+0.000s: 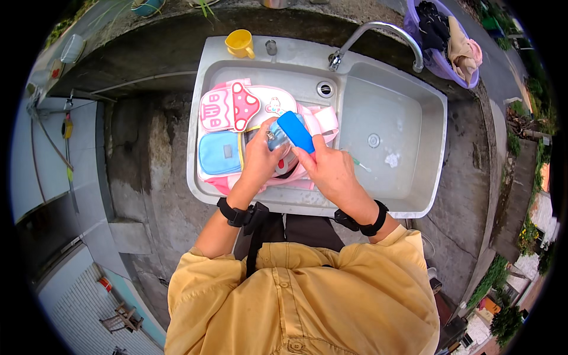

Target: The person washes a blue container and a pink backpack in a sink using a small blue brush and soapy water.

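Observation:
A pink and white child's backpack (pixel 279 95) with a blue pocket (pixel 219 153) lies in the left part of a grey sink (pixel 306 206). Over its middle, my left hand (pixel 259 155) grips a clear bluish item (pixel 276 135), perhaps a plastic pouch or bottle, with a small metal piece on it; its exact kind is unclear. My right hand (pixel 328 166) holds a bright blue block-like object (pixel 295 131), perhaps a brush, against that clear item. A pale pink strap (pixel 326 122) of the backpack lies beside my right hand. The fingers partly hide both held things.
The right basin (pixel 399 111) holds water, a green and white toothbrush (pixel 361 165) and a white patch of foam. A chrome faucet (pixel 386 25) arches over it. A yellow cup (pixel 239 43) stands on the back rim. A purple basket (pixel 472 82) of clothes sits beyond the back right corner.

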